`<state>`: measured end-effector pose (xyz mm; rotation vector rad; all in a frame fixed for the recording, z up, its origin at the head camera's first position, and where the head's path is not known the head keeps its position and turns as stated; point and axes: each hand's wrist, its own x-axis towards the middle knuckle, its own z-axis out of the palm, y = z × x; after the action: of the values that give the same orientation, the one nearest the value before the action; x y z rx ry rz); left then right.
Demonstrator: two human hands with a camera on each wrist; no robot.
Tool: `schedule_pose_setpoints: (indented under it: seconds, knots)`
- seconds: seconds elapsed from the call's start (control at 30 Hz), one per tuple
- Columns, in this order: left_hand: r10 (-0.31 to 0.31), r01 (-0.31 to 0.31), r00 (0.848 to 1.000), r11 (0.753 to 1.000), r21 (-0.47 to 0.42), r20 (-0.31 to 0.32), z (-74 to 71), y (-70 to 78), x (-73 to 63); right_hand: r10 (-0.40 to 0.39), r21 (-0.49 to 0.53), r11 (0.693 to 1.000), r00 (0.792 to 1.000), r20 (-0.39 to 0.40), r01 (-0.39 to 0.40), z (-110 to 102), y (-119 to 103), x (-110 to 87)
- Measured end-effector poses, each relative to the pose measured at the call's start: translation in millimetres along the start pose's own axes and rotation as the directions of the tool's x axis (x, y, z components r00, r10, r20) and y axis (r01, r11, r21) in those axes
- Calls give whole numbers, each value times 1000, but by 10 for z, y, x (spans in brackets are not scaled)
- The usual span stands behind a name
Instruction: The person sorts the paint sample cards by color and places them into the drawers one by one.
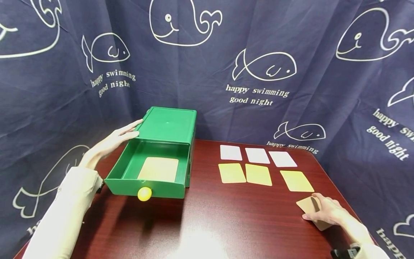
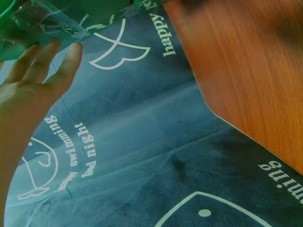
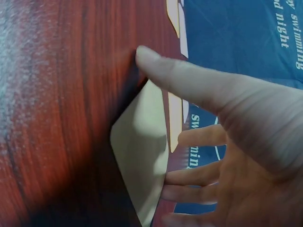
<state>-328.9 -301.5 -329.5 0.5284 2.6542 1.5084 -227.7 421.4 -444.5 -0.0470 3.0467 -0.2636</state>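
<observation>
My left hand (image 1: 113, 142) rests with extended fingers against the left top edge of a green drawer box (image 1: 168, 124). In the left wrist view, its fingertips meet the box's side. The drawer (image 1: 126, 183), with a round yellow knob (image 1: 144, 194), is pulled out and holds a pale tan card (image 1: 159, 169). At the table's right, my right hand (image 1: 328, 210) spans another tan card (image 1: 308, 205) lying on the wood. Thumb and fingers are spread around opposite edges in the right wrist view, where the card (image 3: 139, 142) shows between them. Whether the thumb touches it is unclear.
Three white cards (image 1: 231, 152) form a row at the back of the dark red table (image 1: 226, 208). Three yellow cards (image 1: 231, 173) lie in front of them, beyond my right hand. A dark blue curtain (image 1: 207, 72) with white fish drawings hangs around the table.
</observation>
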Motion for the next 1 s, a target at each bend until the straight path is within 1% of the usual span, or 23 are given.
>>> schedule_pose_setpoints:
  seconds: [0.1, 0.37, 0.6, 0.77, 1.0]
  knots:
    - [-2, 2, 1000, 1000, -4, 4, 4, -7, -1, -2, -16, 1000, 1000, -23, 1, 2, -10, -15]
    - [-6, 6, 1000, 1000, -6, 1, 11, -50, -1, -15, -28, 1000, 999, -40, 14, -11, -16, -7]
    - [-2, 2, 1000, 1000, 3, 1, -1, -68, -6, -78, 7, 997, 993, -86, 79, -23, -44, 1]
    - [-5, 5, 1000, 1000, 7, 1, -6, -63, -4, -90, 24, 995, 990, -111, 94, -81, -132, -1]
    - [-2, 2, 1000, 1000, -19, 2, 5, -32, 3, -148, 13, 988, 975, -163, 152, -173, -337, -11]
